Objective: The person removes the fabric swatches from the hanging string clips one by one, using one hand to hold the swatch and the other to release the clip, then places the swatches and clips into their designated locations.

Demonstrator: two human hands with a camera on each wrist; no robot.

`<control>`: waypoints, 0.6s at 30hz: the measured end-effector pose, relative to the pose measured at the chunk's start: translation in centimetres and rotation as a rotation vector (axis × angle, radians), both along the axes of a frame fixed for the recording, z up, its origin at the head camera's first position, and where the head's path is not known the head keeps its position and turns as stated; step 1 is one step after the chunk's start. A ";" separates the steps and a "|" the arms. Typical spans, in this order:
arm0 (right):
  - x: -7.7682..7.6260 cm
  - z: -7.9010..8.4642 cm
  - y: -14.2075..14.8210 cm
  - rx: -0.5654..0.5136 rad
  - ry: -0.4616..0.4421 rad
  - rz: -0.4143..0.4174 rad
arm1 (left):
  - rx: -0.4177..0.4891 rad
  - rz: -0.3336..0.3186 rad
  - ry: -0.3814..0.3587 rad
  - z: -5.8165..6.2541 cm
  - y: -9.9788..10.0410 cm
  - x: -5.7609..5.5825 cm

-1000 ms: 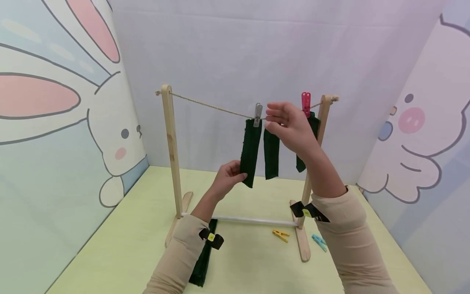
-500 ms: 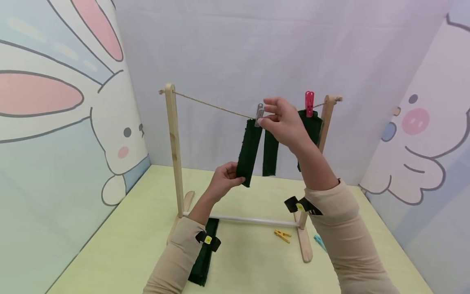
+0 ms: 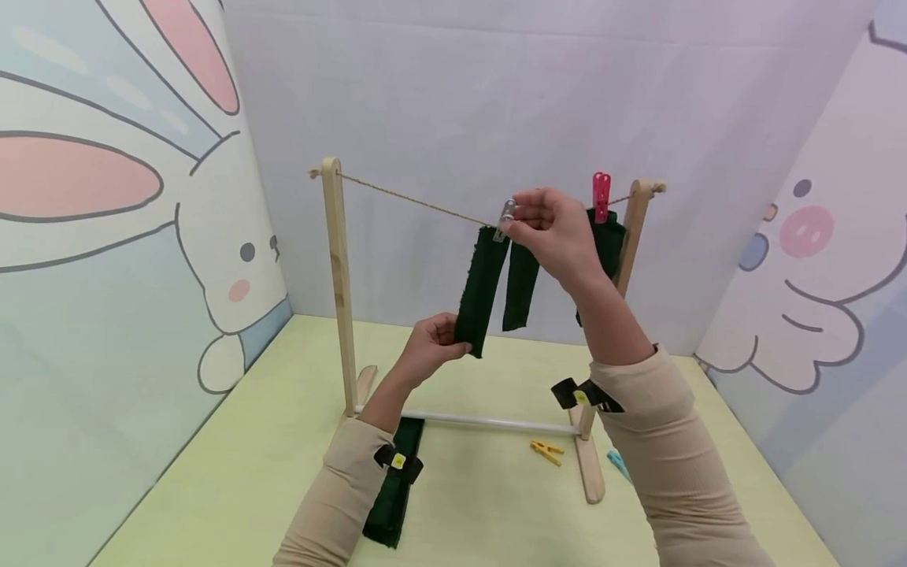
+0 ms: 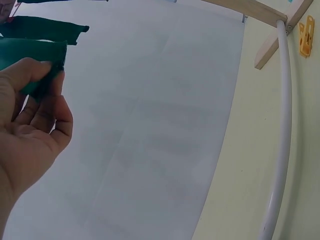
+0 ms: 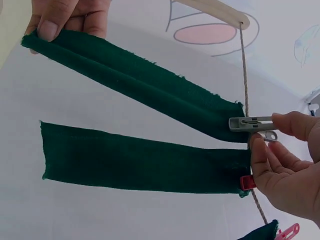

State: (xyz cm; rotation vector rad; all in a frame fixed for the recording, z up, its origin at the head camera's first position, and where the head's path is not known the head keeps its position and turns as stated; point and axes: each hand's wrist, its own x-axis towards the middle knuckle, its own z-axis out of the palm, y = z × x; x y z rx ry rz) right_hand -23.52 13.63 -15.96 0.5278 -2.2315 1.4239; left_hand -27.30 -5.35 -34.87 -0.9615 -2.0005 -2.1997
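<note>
A dark green cloth strip [image 3: 482, 283] hangs from the rope [image 3: 418, 201] under a grey clothespin [image 5: 242, 124]. My left hand [image 3: 432, 346] pinches the strip's lower end between thumb and fingers, pulling it slightly aside. In the left wrist view that left hand [image 4: 35, 115] has the cloth's corner at its fingertips. My right hand [image 3: 556, 236] pinches the grey clothespin at the rope, thumb and fingertips at its handle ends. Beside it hangs a second green strip [image 5: 145, 160], held by a red clothespin [image 5: 247, 182] partly hidden by my right fingers.
A pink-red clothespin [image 3: 601, 197] holds another green cloth [image 3: 608, 240] near the right wooden post [image 3: 634, 236]. The left post [image 3: 338, 291] carries the rope's other end. A yellow clothespin [image 3: 546, 452], a blue clothespin [image 3: 619, 465] and folded green cloth [image 3: 392, 504] lie on the table.
My right hand has moved left to the grey clothespin, and its fingers have closed on it; the pin now tilts right. My left hand keeps the strip's end, shifted slightly left.
</note>
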 end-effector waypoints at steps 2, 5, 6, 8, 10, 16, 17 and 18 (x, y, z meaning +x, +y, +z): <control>0.0 0.0 0.0 0.001 0.028 -0.007 | -0.016 -0.002 -0.004 0.0 -0.1 0.0; 0.0 -0.1 0.1 0.028 0.091 -0.034 | -0.026 -0.004 -0.014 0.1 -0.2 0.0; 0.0 -0.1 0.1 0.036 0.114 -0.040 | -0.029 -0.004 -0.016 0.1 -0.2 0.1; 0.0 -0.1 0.1 0.039 0.150 -0.046 | -0.027 -0.005 -0.023 0.2 -0.2 0.1; 0.0 -0.2 0.1 0.033 0.178 -0.046 | -0.025 -0.002 -0.026 0.3 -0.3 0.3; -0.2 -0.4 0.1 -0.017 0.232 -0.055 | -0.010 0.004 -0.019 0.3 -0.3 0.6; -0.2 -0.4 0.2 -0.029 0.241 -0.066 | -0.004 0.001 -0.019 0.3 -0.3 0.7; -0.3 -0.4 0.3 -0.046 0.246 -0.073 | 0.002 -0.002 -0.018 0.3 -0.2 0.8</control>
